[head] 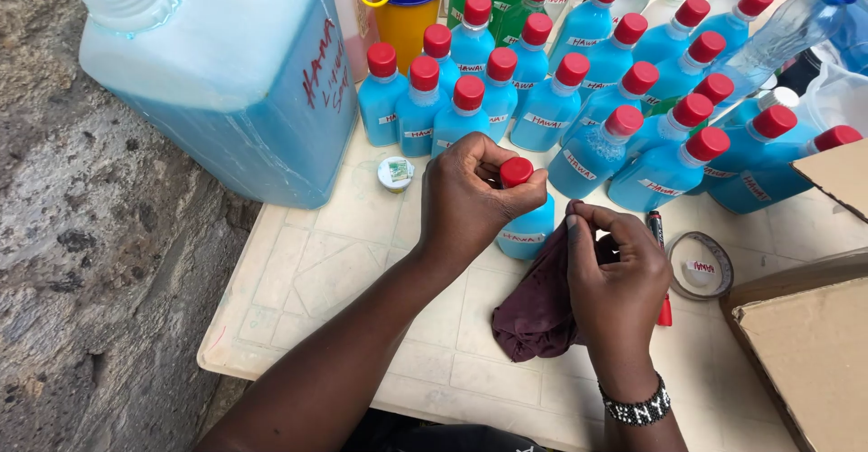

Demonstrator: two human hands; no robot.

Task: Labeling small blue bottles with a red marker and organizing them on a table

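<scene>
1. One huge translucent jerrycan (226, 72), full of blue liquid, parked at the table's far left corner, red handwriting on its side.
2. Pale tiled-pattern table (344, 262) under everything, rough stone ground off to the left.
3. Brown cardboard box (805, 343) poking in at the right edge.
4. Loads of small blue bottles with red caps (579, 90) crowded along the back, each with a white label strip; couple of green ones mixed in further back, plus a yellow container with a blue lid (407, 0).
5. Dark maroon cloth (542, 303) bunched up on the table near the front, just below the hands.
6. Left hand (470, 194) wrapped around the neck of one little blue bottle (527, 226), fingers and thumb closed on its red cap (516, 171). Bottle standing upright on the table, front and centre, apart from the crowd behind.
7. Right hand (615, 276) pinching the top edge of the cloth, fingers curled shut on the fabric, right beside the bottle. Beaded bracelet (637, 407) on that wrist.
8. Roll of tape (701, 267) lying flat to the right of that hand.
9. Red marker (658, 267) between tape and hand, partly hidden.
10. Tiny white-and-green cap (395, 173) lying near the jerrycan.
</scene>
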